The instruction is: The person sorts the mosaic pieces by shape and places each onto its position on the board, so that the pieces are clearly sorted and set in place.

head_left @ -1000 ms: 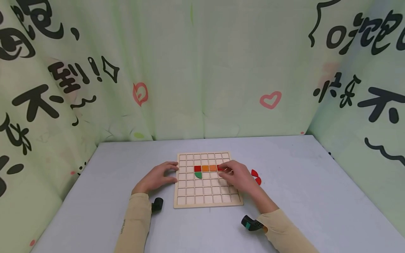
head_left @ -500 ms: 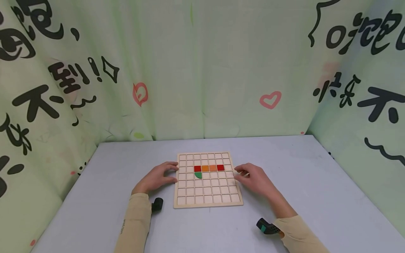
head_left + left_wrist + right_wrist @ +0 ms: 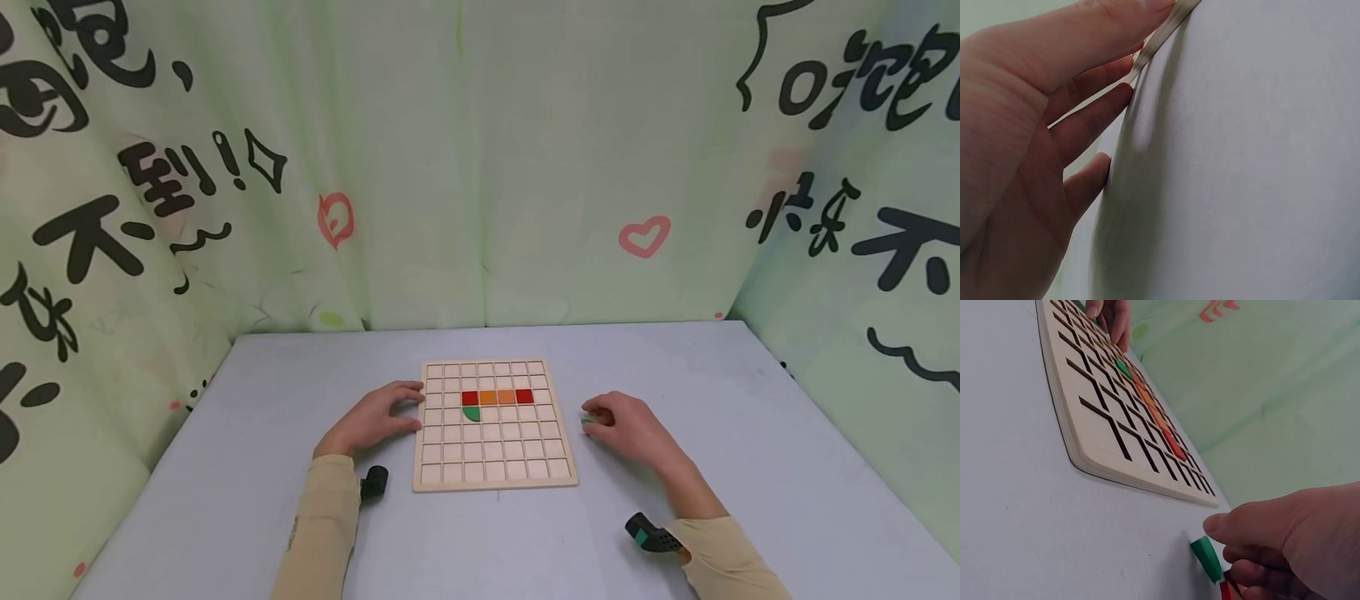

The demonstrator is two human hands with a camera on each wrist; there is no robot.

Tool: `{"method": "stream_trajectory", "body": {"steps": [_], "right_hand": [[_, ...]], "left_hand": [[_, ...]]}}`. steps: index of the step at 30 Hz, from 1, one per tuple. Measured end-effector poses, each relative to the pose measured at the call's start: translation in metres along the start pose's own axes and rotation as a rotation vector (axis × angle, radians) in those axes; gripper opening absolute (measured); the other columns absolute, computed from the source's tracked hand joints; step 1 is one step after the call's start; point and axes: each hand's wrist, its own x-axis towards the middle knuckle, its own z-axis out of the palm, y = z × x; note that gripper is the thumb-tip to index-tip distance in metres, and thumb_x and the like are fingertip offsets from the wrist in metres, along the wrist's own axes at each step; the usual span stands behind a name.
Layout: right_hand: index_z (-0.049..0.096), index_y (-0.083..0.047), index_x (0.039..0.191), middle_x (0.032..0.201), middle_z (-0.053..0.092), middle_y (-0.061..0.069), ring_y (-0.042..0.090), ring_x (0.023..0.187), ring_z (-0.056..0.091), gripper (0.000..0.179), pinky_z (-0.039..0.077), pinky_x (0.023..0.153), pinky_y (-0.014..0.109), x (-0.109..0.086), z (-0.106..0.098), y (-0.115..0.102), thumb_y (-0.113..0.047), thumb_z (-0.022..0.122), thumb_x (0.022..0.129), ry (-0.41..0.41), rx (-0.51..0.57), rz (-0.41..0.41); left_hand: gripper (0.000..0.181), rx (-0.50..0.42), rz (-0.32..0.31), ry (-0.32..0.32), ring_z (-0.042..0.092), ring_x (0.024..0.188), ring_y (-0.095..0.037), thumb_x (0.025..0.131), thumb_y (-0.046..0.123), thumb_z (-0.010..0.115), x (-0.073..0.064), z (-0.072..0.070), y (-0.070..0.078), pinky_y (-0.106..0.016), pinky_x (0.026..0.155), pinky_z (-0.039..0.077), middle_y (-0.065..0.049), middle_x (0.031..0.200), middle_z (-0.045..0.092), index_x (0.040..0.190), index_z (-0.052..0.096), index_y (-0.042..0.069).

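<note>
Sitting off the right edge of a flat, square, pale wooden grid board was a small glossy green piece, outline part hidden, at the fingertips of the right hand. Thumb and fingers there were curled close about it; whether they gripped it could not be told. A loose red piece showed beside it, below the fingers.

On the board, one row: a dark-red square, two orange squares, another dark-red square. One cell nearer the person, under the first: a green quarter-round piece. Five cells filled, most bare; work judged early, loose pieces not yet placed.

Left hand: fingers apart, tips touching the board's left edge, perhaps steadying it.

A strip of whitish table separated board and right hand, offering a short way in over the edge. Pale green curtain hung beyond, well apart from both hands.
</note>
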Motion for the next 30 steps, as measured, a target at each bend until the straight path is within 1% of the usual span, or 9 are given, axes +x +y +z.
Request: {"method": "stream_trajectory", "body": {"steps": [2, 6, 11, 15, 18, 22, 24, 26, 30], "right_hand": [[0.069, 0.002, 0.109, 0.089, 0.062, 0.003, 0.016, 0.078, 0.050, 0.026, 0.045, 0.068, 0.032, 0.000, 0.000, 0.001, -0.008, 0.073, 0.085, -0.015, -0.009, 0.004], [0.069, 0.002, 0.107, 0.087, 0.061, 0.002, 0.015, 0.076, 0.049, 0.023, 0.045, 0.067, 0.031, -0.001, 0.000, 0.002, -0.006, 0.072, 0.085, -0.037, -0.017, -0.006], [0.070, 0.002, 0.106, 0.086, 0.060, 0.002, 0.015, 0.074, 0.048, 0.023, 0.044, 0.066, 0.030, -0.001, 0.000, 0.000, -0.007, 0.073, 0.085, -0.040, -0.040, -0.010], [0.070, 0.002, 0.105, 0.087, 0.062, 0.003, 0.015, 0.075, 0.050, 0.023, 0.046, 0.066, 0.031, -0.002, 0.000, -0.001, -0.007, 0.074, 0.084, -0.039, -0.054, 0.001], [0.070, 0.000, 0.103, 0.087, 0.061, 0.003, 0.015, 0.076, 0.052, 0.021, 0.048, 0.068, 0.032, -0.002, 0.001, 0.000, -0.005, 0.075, 0.083, -0.010, -0.061, -0.009], [0.070, -0.004, 0.098, 0.084, 0.057, 0.001, 0.014, 0.076, 0.051, 0.016, 0.048, 0.067, 0.032, 0.000, 0.007, 0.001, 0.000, 0.074, 0.083, 0.065, -0.060, -0.057], [0.071, -0.004, 0.098, 0.085, 0.057, 0.000, 0.013, 0.076, 0.053, 0.016, 0.049, 0.067, 0.032, 0.000, 0.009, 0.001, 0.002, 0.073, 0.082, 0.077, -0.054, -0.080], [0.070, -0.004, 0.100, 0.087, 0.058, 0.000, 0.013, 0.078, 0.053, 0.017, 0.050, 0.068, 0.032, 0.001, 0.010, 0.001, 0.000, 0.073, 0.083, 0.056, -0.050, -0.085], [0.070, -0.003, 0.106, 0.092, 0.058, 0.000, 0.015, 0.080, 0.052, 0.023, 0.048, 0.069, 0.031, -0.001, 0.006, 0.001, -0.006, 0.074, 0.083, -0.015, -0.042, -0.066]], "left_hand": [[0.047, 0.000, 0.000, -0.003, 0.037, 0.139, -0.028, 0.084, 0.020, 0.078, 0.000, 0.000, 0.001, -0.046, 0.114, 0.032, -0.004, 0.147, 0.048, 0.127, 0.063, 0.008], [0.047, 0.006, 0.001, -0.005, 0.037, 0.139, -0.028, 0.085, 0.020, 0.078, 0.001, -0.001, 0.001, -0.046, 0.114, 0.032, -0.004, 0.147, 0.048, 0.127, 0.063, 0.008], [0.047, 0.011, 0.005, -0.002, 0.038, 0.139, -0.028, 0.084, 0.020, 0.078, 0.001, -0.001, 0.000, -0.045, 0.114, 0.033, -0.004, 0.147, 0.048, 0.127, 0.063, 0.008], [0.047, 0.008, -0.001, -0.003, 0.037, 0.139, -0.027, 0.084, 0.020, 0.078, 0.000, 0.000, 0.001, -0.045, 0.114, 0.032, -0.004, 0.147, 0.048, 0.127, 0.063, 0.008], [0.047, 0.009, -0.008, -0.004, 0.037, 0.140, -0.027, 0.084, 0.021, 0.078, 0.000, 0.000, 0.001, -0.045, 0.114, 0.031, -0.004, 0.147, 0.048, 0.127, 0.063, 0.007], [0.047, 0.006, -0.007, -0.003, 0.037, 0.139, -0.028, 0.084, 0.021, 0.078, 0.000, 0.000, 0.000, -0.046, 0.114, 0.032, -0.005, 0.146, 0.048, 0.127, 0.064, 0.006], [0.047, 0.002, -0.006, -0.003, 0.037, 0.139, -0.028, 0.084, 0.021, 0.078, -0.001, 0.000, 0.001, -0.046, 0.114, 0.032, -0.005, 0.146, 0.048, 0.127, 0.064, 0.006], [0.047, -0.005, -0.010, -0.003, 0.037, 0.139, -0.028, 0.085, 0.021, 0.078, -0.001, 0.000, 0.001, -0.046, 0.114, 0.032, -0.005, 0.146, 0.048, 0.127, 0.063, 0.007], [0.047, -0.003, -0.002, 0.003, 0.038, 0.139, -0.028, 0.085, 0.021, 0.077, -0.001, 0.000, 0.002, -0.046, 0.114, 0.032, -0.005, 0.146, 0.048, 0.127, 0.063, 0.007]]}}
